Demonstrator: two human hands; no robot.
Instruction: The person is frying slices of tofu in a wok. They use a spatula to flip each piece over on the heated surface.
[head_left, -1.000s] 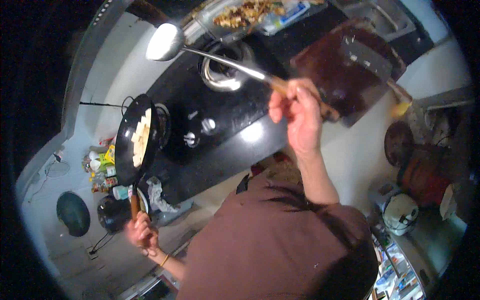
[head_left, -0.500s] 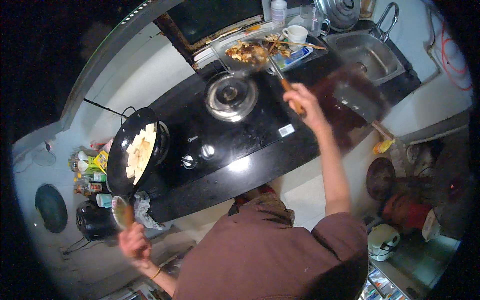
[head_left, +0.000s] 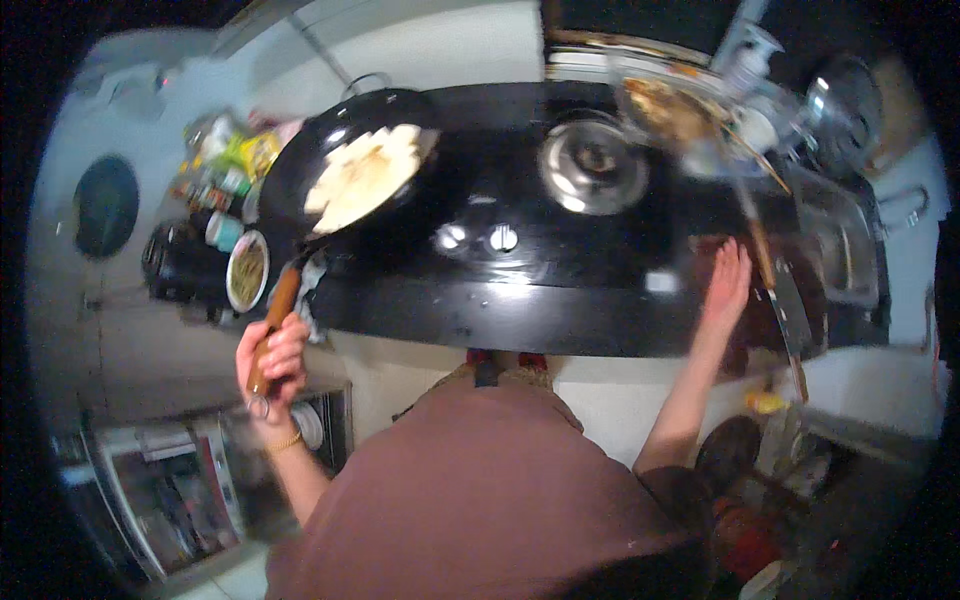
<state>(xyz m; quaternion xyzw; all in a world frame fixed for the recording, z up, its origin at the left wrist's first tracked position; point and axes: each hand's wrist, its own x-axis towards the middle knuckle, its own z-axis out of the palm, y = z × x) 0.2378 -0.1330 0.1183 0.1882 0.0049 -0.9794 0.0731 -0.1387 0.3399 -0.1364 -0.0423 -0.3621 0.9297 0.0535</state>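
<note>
Black countertop (head_left: 560,308) gleams — left grip (head_left: 274,358) holding wok (head_left: 298,168), right grip (head_left: 727,283) outstretched.

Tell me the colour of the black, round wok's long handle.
Orange-brown: the long handle in the left hand, seen best in the head view.

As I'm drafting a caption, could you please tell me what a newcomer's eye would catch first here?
Probably the pale food pieces in the black wok at upper left, its wooden handle in the left hand. Next comes the shiny metal disc right of the wok.
</note>
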